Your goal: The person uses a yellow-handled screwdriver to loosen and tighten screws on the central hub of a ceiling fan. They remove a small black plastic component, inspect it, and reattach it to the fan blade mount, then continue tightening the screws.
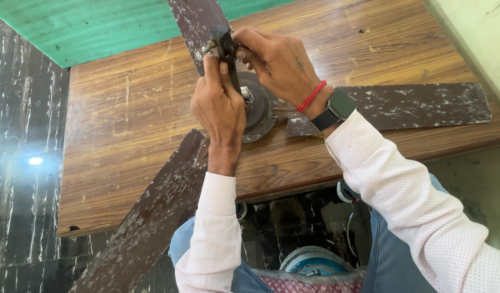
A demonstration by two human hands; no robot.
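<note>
An old brown ceiling fan point(260, 111) with three worn, paint-flecked blades lies on a wooden table point(130, 141). Its short dark down-rod point(224, 40) stands up from the round motor hub. My left hand point(218, 103) wraps around the rod from the near side, thumb pointing up. My right hand point(277, 59) pinches the top of the rod, where a small bolt point(208, 46) sticks out to the left. A dark watch and a red thread sit on my right wrist. White wires show at the hub beside the rod.
One blade point(152, 217) juts past the table's near edge over my lap. Another blade point(412, 106) reaches right toward the pale wall. Green board lies at the far left, dark marble floor point(22, 163) on the left, and round parts on the floor below.
</note>
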